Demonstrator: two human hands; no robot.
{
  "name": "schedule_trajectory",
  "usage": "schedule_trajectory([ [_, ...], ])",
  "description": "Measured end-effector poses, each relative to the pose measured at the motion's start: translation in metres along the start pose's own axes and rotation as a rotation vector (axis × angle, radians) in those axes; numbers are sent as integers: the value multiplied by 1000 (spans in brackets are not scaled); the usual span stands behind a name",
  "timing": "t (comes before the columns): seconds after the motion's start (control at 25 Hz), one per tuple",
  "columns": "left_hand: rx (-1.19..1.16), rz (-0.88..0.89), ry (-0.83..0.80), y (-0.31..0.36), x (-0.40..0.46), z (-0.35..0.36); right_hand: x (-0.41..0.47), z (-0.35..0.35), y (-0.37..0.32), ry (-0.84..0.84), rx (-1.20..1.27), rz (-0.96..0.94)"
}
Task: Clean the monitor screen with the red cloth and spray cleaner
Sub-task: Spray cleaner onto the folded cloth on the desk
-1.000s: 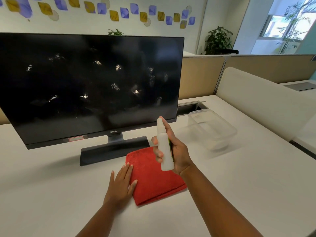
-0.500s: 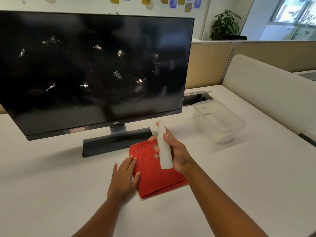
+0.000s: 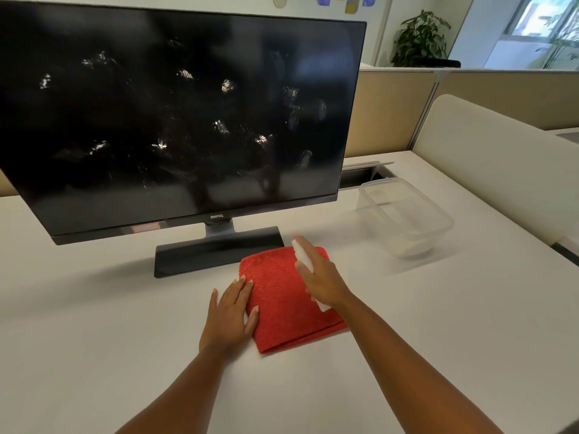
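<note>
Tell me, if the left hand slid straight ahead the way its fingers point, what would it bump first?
Probably the flat black monitor base. The left hand lies flat on the white desk, fingers overlapping the folded red cloth's edge and pointing up-right toward it. Depth is hard to judge.

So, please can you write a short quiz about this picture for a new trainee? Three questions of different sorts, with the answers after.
1. True or false: the red cloth is pressed against the monitor screen.
2. Multiple choice: what does the right hand hold? A) a clear container B) a white spray bottle C) nothing
3. Short answer: where does the left hand rest?

Key
1. False. The cloth lies folded on the white desk, in front of the monitor base.
2. B. The spray bottle is held over the cloth; the clear container sits apart, to the right.
3. Flat on the cloth's left edge, fingers on the cloth.
</note>
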State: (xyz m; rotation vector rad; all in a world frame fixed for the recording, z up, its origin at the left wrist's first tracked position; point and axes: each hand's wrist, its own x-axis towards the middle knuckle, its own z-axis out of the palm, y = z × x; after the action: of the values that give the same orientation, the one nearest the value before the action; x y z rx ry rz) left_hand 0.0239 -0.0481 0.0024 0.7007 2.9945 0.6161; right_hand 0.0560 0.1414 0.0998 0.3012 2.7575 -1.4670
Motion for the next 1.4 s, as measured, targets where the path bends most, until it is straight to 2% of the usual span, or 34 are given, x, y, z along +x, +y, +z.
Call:
schedule_trajectory([
  [0.12, -5, 1, 2, 0, 1, 0, 9, 7, 14, 130, -380, -13],
  [0.24, -8, 2, -1, 2, 0, 0, 25, 19, 18, 56, -654, -14],
  [0.4, -5, -6, -2, 1, 0, -1, 37, 31, 11, -19, -821, -28],
  [0.76, 4, -11, -8, -1, 0, 2, 35, 32, 24, 29, -814, -48],
  [1.08, 5, -9, -7, 1, 0, 0, 24, -4, 42, 80, -853, 90],
  [1.4, -22, -12, -15, 1, -1, -1, -3, 18, 41, -34, -826, -53],
])
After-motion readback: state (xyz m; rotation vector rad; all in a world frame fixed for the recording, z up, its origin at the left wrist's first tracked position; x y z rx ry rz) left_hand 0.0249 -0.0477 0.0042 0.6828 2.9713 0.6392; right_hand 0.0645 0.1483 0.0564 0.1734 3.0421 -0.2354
